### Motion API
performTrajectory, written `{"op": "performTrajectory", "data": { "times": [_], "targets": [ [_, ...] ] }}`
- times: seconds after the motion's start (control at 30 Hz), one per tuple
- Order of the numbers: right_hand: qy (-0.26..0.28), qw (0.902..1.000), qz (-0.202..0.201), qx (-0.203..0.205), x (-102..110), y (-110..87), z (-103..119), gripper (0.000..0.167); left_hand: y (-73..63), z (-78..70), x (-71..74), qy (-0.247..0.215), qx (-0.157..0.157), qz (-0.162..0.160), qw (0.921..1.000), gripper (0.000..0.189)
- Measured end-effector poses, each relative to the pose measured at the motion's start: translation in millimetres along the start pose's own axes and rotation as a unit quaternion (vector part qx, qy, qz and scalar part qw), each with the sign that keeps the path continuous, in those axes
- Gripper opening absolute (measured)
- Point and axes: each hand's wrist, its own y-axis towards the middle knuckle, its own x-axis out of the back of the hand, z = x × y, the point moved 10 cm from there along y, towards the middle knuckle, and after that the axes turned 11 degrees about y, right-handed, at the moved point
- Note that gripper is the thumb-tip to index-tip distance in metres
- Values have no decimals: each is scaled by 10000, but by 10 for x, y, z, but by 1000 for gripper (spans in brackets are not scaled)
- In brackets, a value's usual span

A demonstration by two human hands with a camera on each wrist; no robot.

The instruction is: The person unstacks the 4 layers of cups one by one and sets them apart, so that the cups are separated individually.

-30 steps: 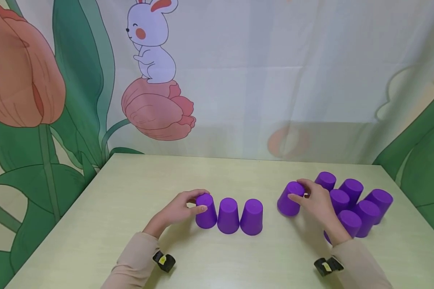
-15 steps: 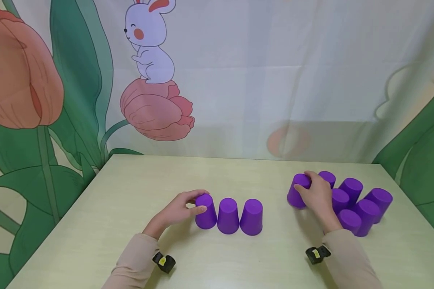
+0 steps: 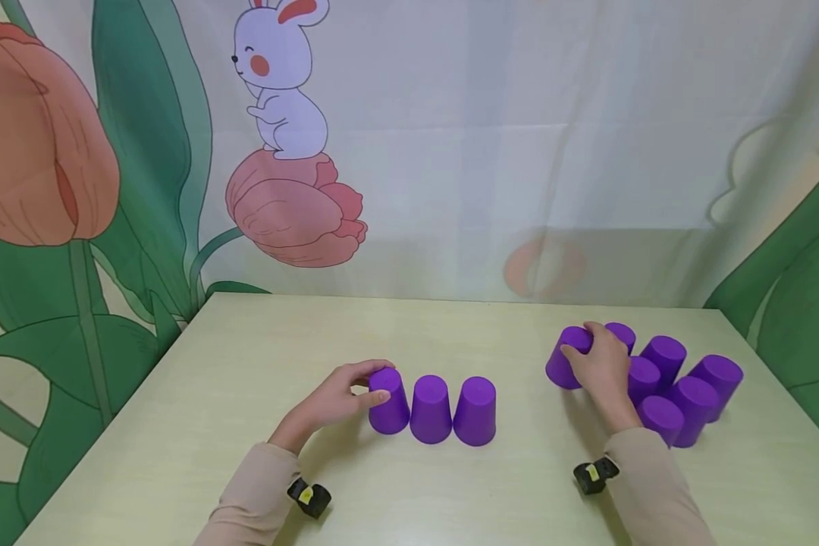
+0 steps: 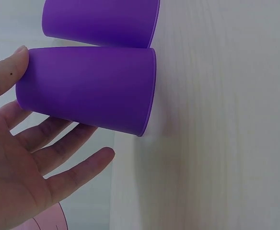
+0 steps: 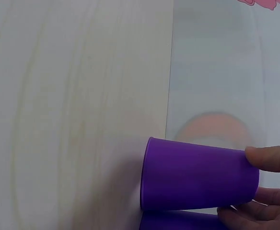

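Observation:
In the head view, three purple cups stand upside down in a row at the middle of the table. My left hand (image 3: 337, 398) holds the leftmost cup (image 3: 387, 409) near its top, thumb on the near side; the left wrist view shows the thumb and fingers around the narrow end of this cup (image 4: 87, 88). Beside it stand the middle cup (image 3: 431, 413) and the right cup (image 3: 475, 415). Farther right, my right hand (image 3: 604, 368) grips another upside-down purple cup (image 3: 563, 368) by its top. The right wrist view has thumb and fingers pinching that cup (image 5: 200, 177).
Several more upside-down purple cups (image 3: 692, 406) are grouped at the right of the table (image 3: 177, 455), partly behind my right hand. A curtain (image 3: 437, 167) printed with a rabbit and tulips hangs along the far edge.
My right hand has carried its cup away from me and slightly right, to beside the back of the cup group. The left hand and the row of three have stayed put.

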Motion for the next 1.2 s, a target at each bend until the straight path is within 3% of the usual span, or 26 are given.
{"op": "performTrajectory", "data": {
  "times": [0.23, 0.57, 0.83, 1.2],
  "targets": [
    [214, 9997, -81, -83, 85, -35, 7, 54, 11, -9, 14, 57, -11, -16, 10000, 39],
    [234, 9991, -91, 329, 200, -155, 238, 56, 9, -21, 21, 14, -90, -24, 10000, 41],
    [322, 9966, 413, 640, 171, -321, 399, 58, 5, -12, 10, -40, -61, -25, 10000, 42],
    [927, 9850, 1339, 568, -25, -514, 448, 62, 6, -5, -10, 0, -13, -13, 10000, 42]
  ]
}}
